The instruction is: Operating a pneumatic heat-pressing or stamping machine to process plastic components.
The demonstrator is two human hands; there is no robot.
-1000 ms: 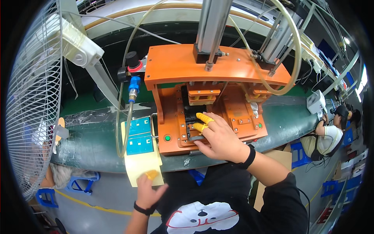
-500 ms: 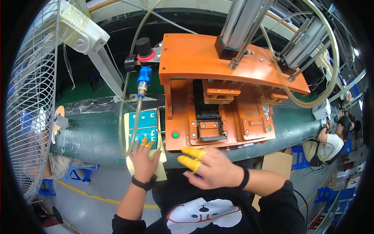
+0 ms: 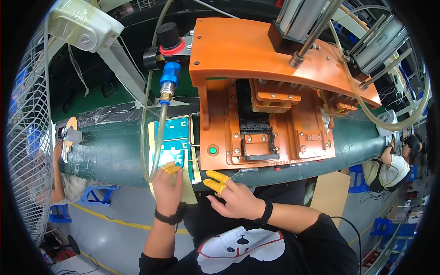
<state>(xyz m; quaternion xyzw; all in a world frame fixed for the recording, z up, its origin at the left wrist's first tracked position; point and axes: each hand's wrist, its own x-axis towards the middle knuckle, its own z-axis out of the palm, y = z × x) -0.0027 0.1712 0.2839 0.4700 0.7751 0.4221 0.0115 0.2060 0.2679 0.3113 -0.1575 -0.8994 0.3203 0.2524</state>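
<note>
My left hand [image 3: 167,190], with yellow finger cots on its fingertips, rests at the lower edge of a teal sheet [image 3: 175,133] with pale cut-out marks. Its fingers lie on the sheet, thumb apart; a bright pale patch shows just beyond them. Under the teal sheet lies a pale yellow sheet [image 3: 189,195]. My right hand [image 3: 238,200] hovers by the front edge of an orange press [image 3: 220,163], two yellow-capped fingers stretched out and nothing between them. A long black part [image 3: 248,107] sits in the press's left fixture, beneath the raised orange pressing block [image 3: 275,97].
A clear hose [image 3: 160,137] with a blue fitting [image 3: 170,75] hangs over the teal sheet. Green buttons [image 3: 212,150] flank the press base. At the left stands a wire fan guard [image 3: 28,137]. A co-worker [image 3: 396,160] sits far right; another person's arm [image 3: 58,172] shows left.
The view has shifted, so the press sits higher and further right. My right hand has drawn slightly left. My left fingers have come closer together near the teal sheet's lower edge.
</note>
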